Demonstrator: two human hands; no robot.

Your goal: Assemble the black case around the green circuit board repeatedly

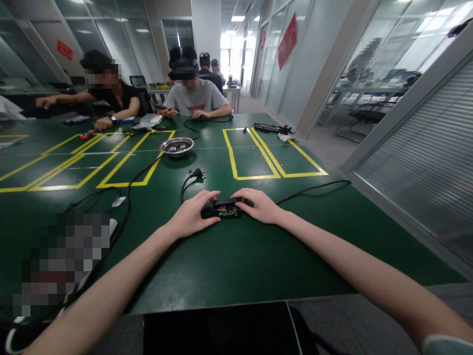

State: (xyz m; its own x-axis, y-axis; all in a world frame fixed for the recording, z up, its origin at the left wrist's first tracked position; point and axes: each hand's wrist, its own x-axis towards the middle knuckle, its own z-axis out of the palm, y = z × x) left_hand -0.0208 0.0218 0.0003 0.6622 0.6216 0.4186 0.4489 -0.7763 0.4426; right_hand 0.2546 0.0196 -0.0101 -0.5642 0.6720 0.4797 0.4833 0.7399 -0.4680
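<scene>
1. Clock directions are read from the black case between the person's hands, with 12 pointing away from the person. A glass partition [424,162] with slatted blinds stands at about 2 to 3 o'clock, beyond the table.
2. The green table [207,276] spreads all round the case. Yellow tape [258,176] outlines rectangles on it, some toward 1 o'clock, others toward 10.
3. Across the table, a co-worker in a grey T-shirt [201,96] sits just left of 12 o'clock, and a co-worker in black [121,101] at 10.
4. A pixelated object [62,261] lies at 8 o'clock, its details masked.
5. A folded black tool [273,128] lies at 1 o'clock, near the far edge.
6. A steel bowl [177,154] sits toward 11 o'clock, holding small metal parts [179,147].
7. The left hand [192,214], at 9 o'clock, grips the case's left end, fingers curled over the far side and thumb at the near edge. The right hand [260,206], at 3, pinches its right end.
8. The black case [227,202] lies at the clock's centre, open, showing a circuit board [228,212].
9. A black plug [198,173] lies near the case at 11 o'clock; its cord curves back toward the left hand. A thinner black cable [314,189] trails out past the right hand toward 2 o'clock.
</scene>
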